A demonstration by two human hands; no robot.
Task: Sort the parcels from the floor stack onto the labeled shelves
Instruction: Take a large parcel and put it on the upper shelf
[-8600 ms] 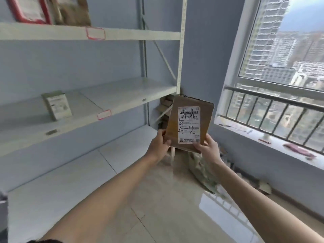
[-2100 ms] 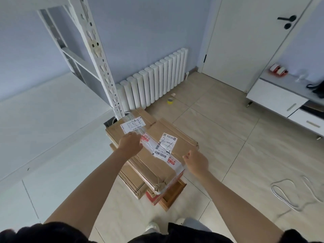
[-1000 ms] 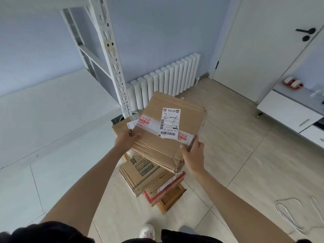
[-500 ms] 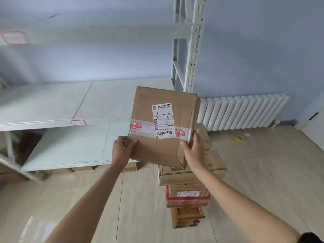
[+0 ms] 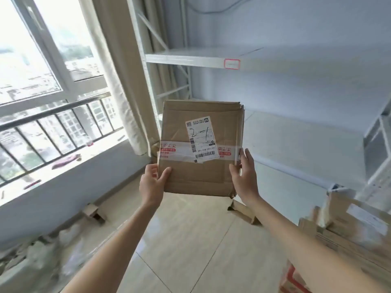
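I hold a flat brown cardboard parcel (image 5: pixel 201 166) upright in front of me, its white label marked "2-1" facing me. My left hand (image 5: pixel 153 183) grips its lower left edge, thumb on the front. My right hand (image 5: pixel 243 176) holds the right edge with the fingers along the side. Behind the parcel stands the white shelf rack (image 5: pixel 190 60), with a red-framed label (image 5: pixel 232 64) on the upper shelf's front edge. The floor stack of parcels (image 5: pixel 347 225) is at the lower right, blurred.
A window with a metal railing (image 5: pixel 53 111) and a sill fills the left. A pale curtain (image 5: pixel 118 81) hangs beside the rack's post. Crumpled packaging and cardboard scraps (image 5: pixel 42 250) lie along the wall under the window. Tiled floor (image 5: pixel 190 240) stretches below my arms.
I have turned left from the stack with the parcel in both hands; the window and the rack's left end are now ahead, and the stack has slid to the lower right.
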